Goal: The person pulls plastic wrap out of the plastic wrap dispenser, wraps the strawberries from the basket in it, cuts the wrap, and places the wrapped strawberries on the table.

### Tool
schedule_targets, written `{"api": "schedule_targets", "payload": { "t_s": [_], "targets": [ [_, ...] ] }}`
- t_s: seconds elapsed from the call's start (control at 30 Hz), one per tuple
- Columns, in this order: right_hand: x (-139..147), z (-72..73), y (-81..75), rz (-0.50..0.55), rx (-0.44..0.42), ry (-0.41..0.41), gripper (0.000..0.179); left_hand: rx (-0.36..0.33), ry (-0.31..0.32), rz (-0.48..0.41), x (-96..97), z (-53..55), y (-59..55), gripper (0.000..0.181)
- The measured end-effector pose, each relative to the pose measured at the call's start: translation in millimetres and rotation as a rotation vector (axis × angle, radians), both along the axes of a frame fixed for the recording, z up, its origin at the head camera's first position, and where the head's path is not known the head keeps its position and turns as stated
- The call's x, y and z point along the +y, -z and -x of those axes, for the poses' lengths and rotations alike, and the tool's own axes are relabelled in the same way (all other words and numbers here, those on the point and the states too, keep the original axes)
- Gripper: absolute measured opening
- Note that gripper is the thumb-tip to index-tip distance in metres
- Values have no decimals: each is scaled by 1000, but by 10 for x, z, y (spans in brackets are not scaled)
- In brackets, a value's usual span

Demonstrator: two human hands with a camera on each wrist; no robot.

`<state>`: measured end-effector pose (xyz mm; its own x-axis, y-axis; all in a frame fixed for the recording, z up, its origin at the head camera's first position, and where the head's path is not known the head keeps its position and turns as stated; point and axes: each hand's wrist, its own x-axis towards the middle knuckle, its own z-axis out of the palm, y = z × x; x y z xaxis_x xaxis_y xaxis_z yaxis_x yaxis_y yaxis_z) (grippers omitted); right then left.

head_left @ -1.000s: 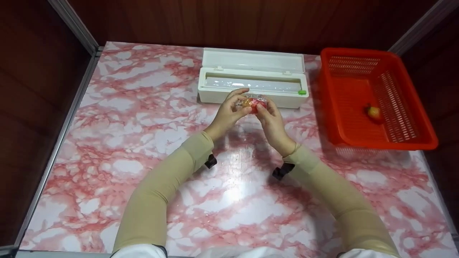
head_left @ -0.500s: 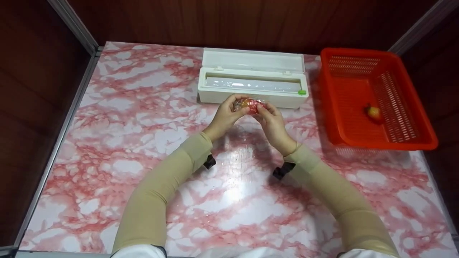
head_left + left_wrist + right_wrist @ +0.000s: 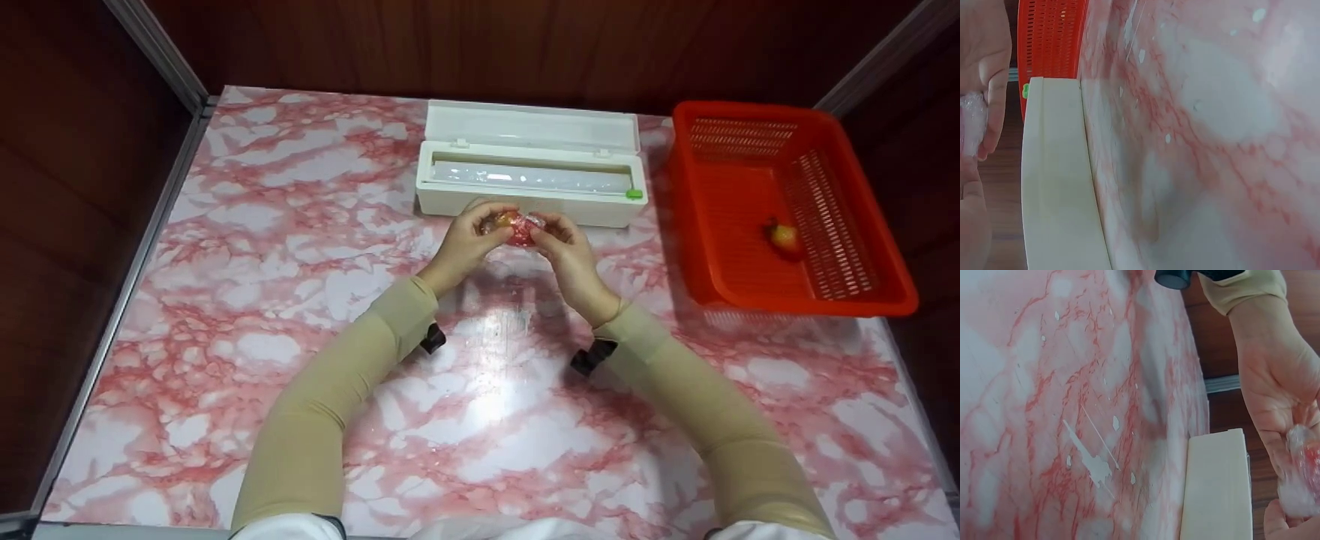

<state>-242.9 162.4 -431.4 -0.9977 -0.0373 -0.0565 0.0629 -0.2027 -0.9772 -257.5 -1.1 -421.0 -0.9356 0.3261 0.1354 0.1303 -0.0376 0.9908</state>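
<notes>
Held between both hands over the front of the white box is a small red and yellow fruit (image 3: 523, 231) wrapped in clear cling film. My left hand (image 3: 466, 244) grips its left end, thumb in front and fingers curled behind. On the right side, my right hand (image 3: 571, 259) pinches it with the thumb and fingers. Crinkled film (image 3: 1297, 495) bunches around the fruit in the right wrist view. Behind the hands, the white cling film box (image 3: 525, 204) has its lid (image 3: 532, 124) raised, showing the film roll (image 3: 525, 176) inside.
A red plastic basket (image 3: 694, 247) stands at the right, holding one red and yellow fruit (image 3: 785, 238). A green slider (image 3: 634, 193) sits at the box's right end. Dark panels (image 3: 480, 45) enclose the marbled table (image 3: 247, 300) at the back and sides.
Both hands have drawn slightly toward the body with the wrapped fruit, turning it a little. My left fingers, earlier raised, now curl down over it. The box and basket stay put.
</notes>
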Motion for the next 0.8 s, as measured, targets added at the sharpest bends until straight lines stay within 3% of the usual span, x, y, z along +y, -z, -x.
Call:
{"api": "schedule_targets", "payload": {
  "t_s": [0.17,0.27,0.47,0.63,0.8],
  "targets": [
    [-11,7,14,-96,-22,-39,19,-44,-3,-100,-51,14,31,46],
    [-29,11,21,-132,-33,-71,21,-50,-40,-140,-69,19,49,51],
    [-80,12,28,-91,-28,-67,20,-62,-118,-184,-79,-5,64,52],
    [-131,18,53,-38,14,-26,18,-75,-107,-129,-73,-44,30,52],
    [-182,11,67,-80,21,-48,19,-80,-99,-17,-82,-34,63,61]
  ]
}}
